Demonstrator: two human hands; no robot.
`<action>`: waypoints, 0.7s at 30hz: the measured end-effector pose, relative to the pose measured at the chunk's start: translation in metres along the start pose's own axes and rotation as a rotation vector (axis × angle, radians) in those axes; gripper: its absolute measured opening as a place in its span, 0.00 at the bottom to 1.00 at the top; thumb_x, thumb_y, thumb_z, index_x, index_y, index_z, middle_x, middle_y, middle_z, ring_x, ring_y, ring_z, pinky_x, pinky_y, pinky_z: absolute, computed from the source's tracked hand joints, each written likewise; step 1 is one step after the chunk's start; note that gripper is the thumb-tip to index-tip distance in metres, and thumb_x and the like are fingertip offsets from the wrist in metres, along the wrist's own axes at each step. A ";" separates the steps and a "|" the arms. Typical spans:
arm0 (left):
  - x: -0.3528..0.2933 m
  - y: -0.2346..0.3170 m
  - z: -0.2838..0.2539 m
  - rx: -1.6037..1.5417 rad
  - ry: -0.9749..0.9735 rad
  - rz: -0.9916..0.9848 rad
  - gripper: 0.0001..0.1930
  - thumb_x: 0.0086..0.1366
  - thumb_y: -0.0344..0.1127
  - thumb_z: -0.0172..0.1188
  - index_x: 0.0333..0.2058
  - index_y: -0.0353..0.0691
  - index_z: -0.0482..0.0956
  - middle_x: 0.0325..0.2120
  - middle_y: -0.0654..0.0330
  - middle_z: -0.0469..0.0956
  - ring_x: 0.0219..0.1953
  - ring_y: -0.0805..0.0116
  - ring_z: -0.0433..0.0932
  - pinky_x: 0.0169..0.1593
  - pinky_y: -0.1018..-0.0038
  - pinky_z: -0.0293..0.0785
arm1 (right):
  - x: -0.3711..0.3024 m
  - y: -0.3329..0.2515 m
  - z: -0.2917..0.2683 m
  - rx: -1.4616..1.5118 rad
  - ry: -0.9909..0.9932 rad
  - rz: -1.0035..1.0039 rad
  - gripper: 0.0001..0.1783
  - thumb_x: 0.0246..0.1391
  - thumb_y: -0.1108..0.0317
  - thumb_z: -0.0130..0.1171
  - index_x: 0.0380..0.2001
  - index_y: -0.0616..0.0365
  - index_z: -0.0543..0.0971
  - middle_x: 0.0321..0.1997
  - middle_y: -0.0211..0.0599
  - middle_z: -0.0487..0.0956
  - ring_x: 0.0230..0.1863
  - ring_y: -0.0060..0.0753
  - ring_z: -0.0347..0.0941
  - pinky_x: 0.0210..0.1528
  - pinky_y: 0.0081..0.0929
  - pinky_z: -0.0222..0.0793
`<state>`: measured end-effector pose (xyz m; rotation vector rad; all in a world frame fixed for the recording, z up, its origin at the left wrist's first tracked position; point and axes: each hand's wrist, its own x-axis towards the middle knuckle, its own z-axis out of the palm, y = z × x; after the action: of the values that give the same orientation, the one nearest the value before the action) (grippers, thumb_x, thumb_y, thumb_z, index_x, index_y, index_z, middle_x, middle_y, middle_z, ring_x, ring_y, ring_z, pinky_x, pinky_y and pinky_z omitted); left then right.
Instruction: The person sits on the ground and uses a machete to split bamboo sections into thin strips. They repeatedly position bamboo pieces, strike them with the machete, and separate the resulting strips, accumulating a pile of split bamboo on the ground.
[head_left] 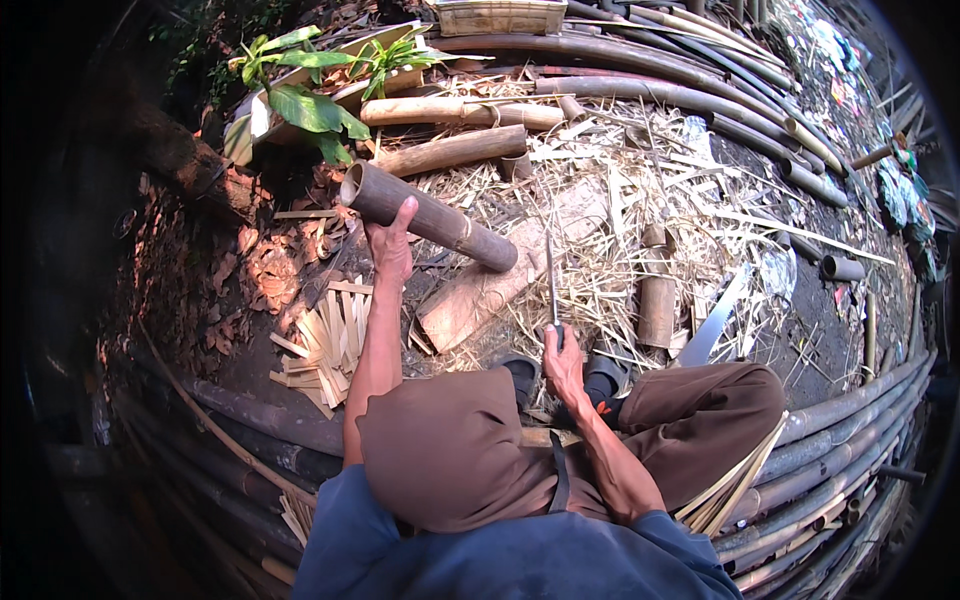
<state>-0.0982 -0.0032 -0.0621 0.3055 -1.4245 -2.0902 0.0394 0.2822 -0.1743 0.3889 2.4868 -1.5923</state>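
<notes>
My left hand (390, 243) is closed around the upper left part of a thick brown bamboo section (440, 222). The section slants down to the right, its open end up at the left. Its lower end lies over or just above a flat wooden board (485, 290); I cannot tell whether they touch. In front of my knees, my right hand (563, 360) grips the dark handle of a long narrow knife (552, 278). The blade points away from me, over the shavings, apart from the bamboo section.
Split bamboo strips (330, 340) are piled at left. A saw blade (715, 318) and a short bamboo piece (656, 310) lie right of my knife. Bamboo shavings (610, 250) cover the ground. Long bamboo poles (640, 90) lie behind; more poles (820, 450) lie beside me. Green plants (305, 105) stand far left.
</notes>
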 end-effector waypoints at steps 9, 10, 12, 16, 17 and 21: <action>-0.048 -0.007 0.033 0.154 0.173 0.125 0.47 0.51 0.38 0.77 0.63 0.32 0.55 0.57 0.50 0.67 0.56 0.59 0.69 0.64 0.64 0.63 | 0.021 0.030 0.034 0.002 -0.017 -0.075 0.19 0.66 0.54 0.48 0.47 0.60 0.71 0.30 0.61 0.79 0.34 0.69 0.76 0.37 0.53 0.70; -0.046 -0.006 0.023 0.170 0.136 0.092 0.46 0.51 0.39 0.77 0.62 0.32 0.56 0.56 0.50 0.68 0.56 0.59 0.69 0.63 0.64 0.64 | 0.024 0.039 0.022 -0.094 -0.065 -0.131 0.19 0.65 0.54 0.50 0.40 0.61 0.72 0.26 0.53 0.76 0.25 0.54 0.73 0.30 0.43 0.68; -0.035 -0.001 0.010 0.184 0.069 0.048 0.44 0.52 0.40 0.76 0.61 0.32 0.58 0.55 0.50 0.69 0.55 0.59 0.70 0.63 0.64 0.65 | 0.028 0.032 0.015 0.059 -0.183 0.035 0.23 0.64 0.47 0.51 0.35 0.60 0.73 0.20 0.36 0.73 0.22 0.30 0.70 0.25 0.33 0.66; -0.026 -0.010 0.035 0.347 -0.304 0.018 0.38 0.51 0.41 0.77 0.56 0.36 0.66 0.49 0.53 0.76 0.51 0.62 0.75 0.60 0.67 0.68 | 0.027 -0.009 0.007 0.098 -0.155 0.189 0.30 0.62 0.43 0.51 0.44 0.63 0.77 0.33 0.52 0.79 0.36 0.45 0.75 0.42 0.39 0.69; -0.016 -0.019 0.031 0.347 -0.308 0.130 0.37 0.50 0.40 0.77 0.56 0.36 0.67 0.48 0.54 0.76 0.51 0.62 0.75 0.59 0.67 0.69 | 0.016 -0.033 0.003 0.107 -0.143 0.118 0.30 0.62 0.42 0.51 0.45 0.63 0.77 0.31 0.48 0.79 0.34 0.41 0.75 0.41 0.37 0.69; -0.007 -0.019 0.063 0.412 -0.449 0.059 0.39 0.49 0.40 0.77 0.57 0.36 0.66 0.49 0.54 0.77 0.49 0.63 0.77 0.55 0.69 0.73 | 0.004 -0.097 -0.048 0.111 -0.084 -0.108 0.26 0.67 0.50 0.47 0.53 0.63 0.70 0.26 0.39 0.74 0.27 0.29 0.70 0.31 0.33 0.67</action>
<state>-0.1306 0.0544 -0.0551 -0.0575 -2.1043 -1.8758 0.0063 0.2877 -0.0715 0.2008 2.4015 -1.7551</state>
